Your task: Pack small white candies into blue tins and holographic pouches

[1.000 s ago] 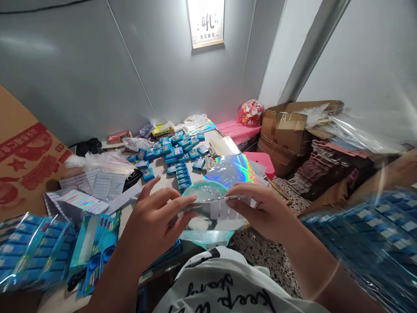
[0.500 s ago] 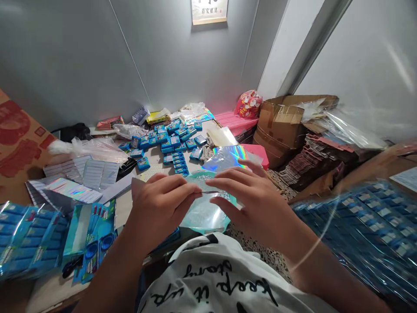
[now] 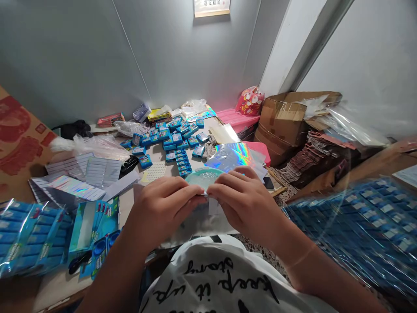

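Note:
Both hands meet in front of my shirt at the near edge of the table. My left hand [image 3: 167, 198] has its thumb and fingers pinched on a thin, greyish plastic sheet [image 3: 195, 226]; whether it is a flat sheet or a bag, I cannot tell. Close beside it, my right hand [image 3: 246, 195] pinches the same edge, its fingers bent. The sheet hangs below the fingers, and a small white patch shows under the right hand. Behind the hands is a pale green basin [image 3: 202, 174], mostly hidden, with small clear bits inside.
Blue small packs [image 3: 176, 138] lie heaped on the table. Shiny rainbow sheets [image 3: 233, 156] lie to their right. At the left are a blue display box [image 3: 80, 226], wrapped blue packs [image 3: 29, 234] and striped cards [image 3: 100, 171]. Cardboard boxes [image 3: 280, 121] and more wrapped packs [image 3: 365, 217] stand right.
My right hand has moved in to the left and closed on the thin sheet beside my left hand. The sheet now hangs across the basin's near part. The view has shifted slightly.

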